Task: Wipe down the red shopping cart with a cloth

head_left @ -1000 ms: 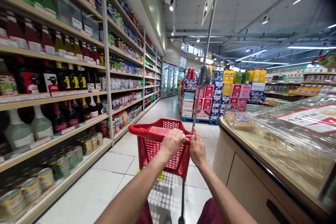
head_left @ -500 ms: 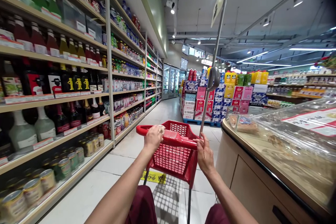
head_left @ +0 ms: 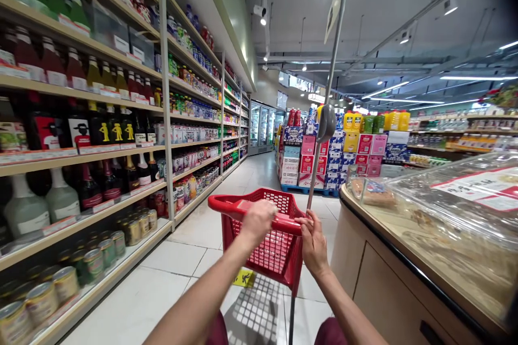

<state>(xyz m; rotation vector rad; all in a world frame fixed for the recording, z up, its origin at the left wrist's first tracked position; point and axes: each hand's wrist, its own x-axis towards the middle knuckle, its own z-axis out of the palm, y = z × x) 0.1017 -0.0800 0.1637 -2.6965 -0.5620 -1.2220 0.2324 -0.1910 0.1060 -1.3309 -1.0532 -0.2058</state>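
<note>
A red shopping cart point(head_left: 270, 256) with a lattice basket stands in front of me. My left hand point(head_left: 259, 222) is closed and pressed on the middle of the cart's red handle point(head_left: 224, 203). A small bit of whitish cloth point(head_left: 274, 208) shows at its fingers; most of it is hidden, and whether it is cloth or tissue I cannot tell. My right hand point(head_left: 314, 241) grips the handle's right end, fingers curled over it. Close to that hand, a metal pole point(head_left: 314, 172) with a grey holder point(head_left: 327, 123) rises at the cart's right side.
Shelves of bottles and cans point(head_left: 84, 148) line the left. On the right stands a wooden counter point(head_left: 376, 275) with clear covers point(head_left: 477, 172) over packaged food. Stacked cartons point(head_left: 311, 164) fill the aisle's far middle, with glass-door fridges point(head_left: 261, 124) behind. A yellow floor sticker point(head_left: 243, 277) lies under the cart.
My left hand has slid right along the handle, from its left part to the middle, with the whitish cloth. My right hand stays on the handle's right end. The view has shifted forward slightly.
</note>
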